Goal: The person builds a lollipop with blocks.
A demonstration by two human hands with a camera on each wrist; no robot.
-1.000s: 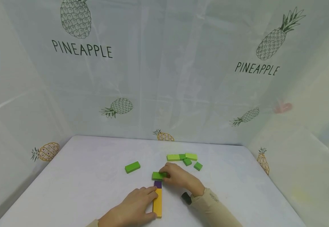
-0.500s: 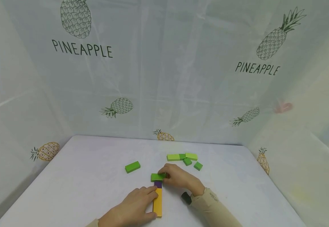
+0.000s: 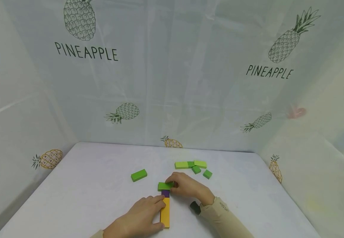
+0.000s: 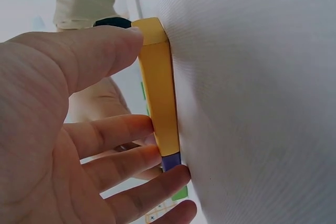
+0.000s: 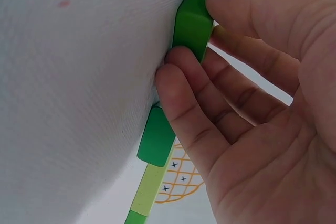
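1. The left hand [image 3: 140, 215] is resting along the left side of a yellow block [image 3: 165, 215], its fingers spread apart and fairly straight, the fingertips reaching as far as a purple block [image 3: 165, 194] at the far end.
2. The right hand [image 3: 187, 186] is pinching the right end of a held green block [image 3: 163, 186] between thumb and fingers, covering that end from the head view.
3. The held green block is lying crosswise at the far end of the purple block; whether the two are quite touching is hard to tell.
4. To the left, well apart from both hands, a loose green block [image 3: 139, 175] is lying at a slant on the white table [image 3: 100, 188].
5. Beyond the right hand, a light green block [image 3: 181, 165], a small green block [image 3: 190, 164] and a second light green block [image 3: 200, 164] are forming a row.
6. Two green cubes [image 3: 196, 170] are sitting nearer, one just beside the row, the other near its right end.
7. A black object [image 3: 195, 208] is showing at the right wrist, beside the beige sleeve [image 3: 222, 215].
8. A pineapple-printed curtain [image 3: 187, 82] is hanging behind the table.
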